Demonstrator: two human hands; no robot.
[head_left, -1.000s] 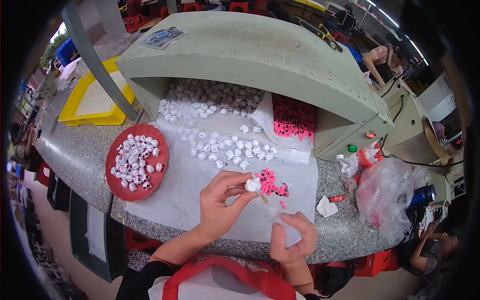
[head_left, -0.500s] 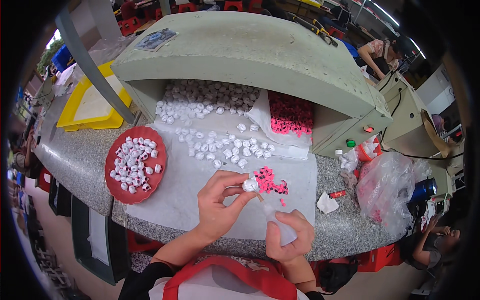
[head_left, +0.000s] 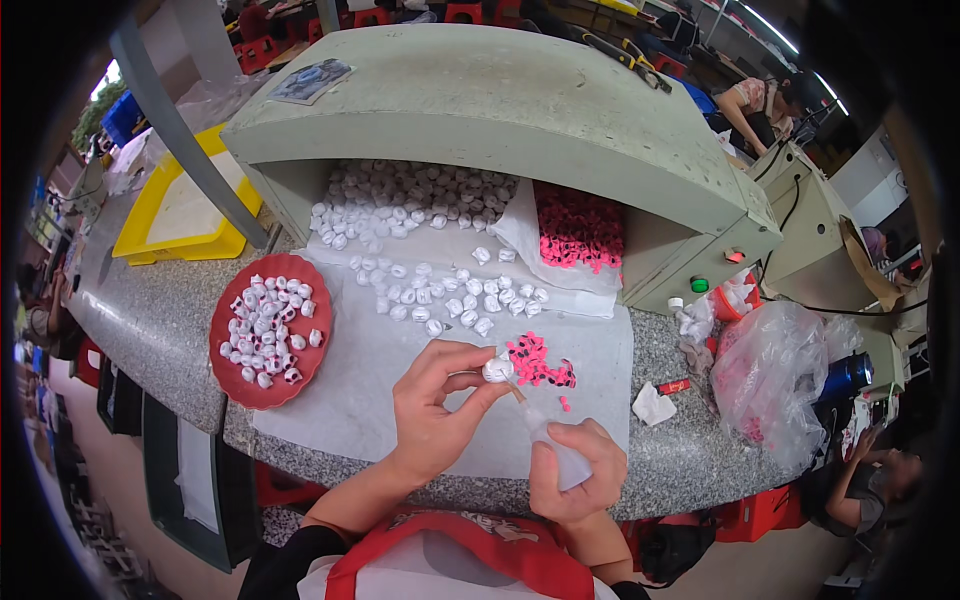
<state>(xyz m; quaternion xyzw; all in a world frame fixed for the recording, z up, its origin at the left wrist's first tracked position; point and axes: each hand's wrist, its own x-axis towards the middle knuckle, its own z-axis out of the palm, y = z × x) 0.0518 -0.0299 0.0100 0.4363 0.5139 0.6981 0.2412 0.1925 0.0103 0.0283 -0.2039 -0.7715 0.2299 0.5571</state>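
the right hand (head_left: 580,490) has its fingers wrapped round a translucent white squeeze bottle (head_left: 572,467), whose long axis slants away and leftward, narrow brownish tip aimed at a small rounded white piece (head_left: 497,371) pinched between the left hand's (head_left: 435,405) thumb and fingers. beneath both grips, white paper (head_left: 340,415) covers part of a speckled grey worktop (head_left: 680,450). just right of the pinch lie pink-and-black bits (head_left: 540,365); well left, a red scalloped plate (head_left: 240,385); beyond, a pale green metal housing (head_left: 480,100); farthest, a workroom with red stools (head_left: 370,17).

Workshop with bench (head_left: 150,320) and co-workers (head_left: 754,98)
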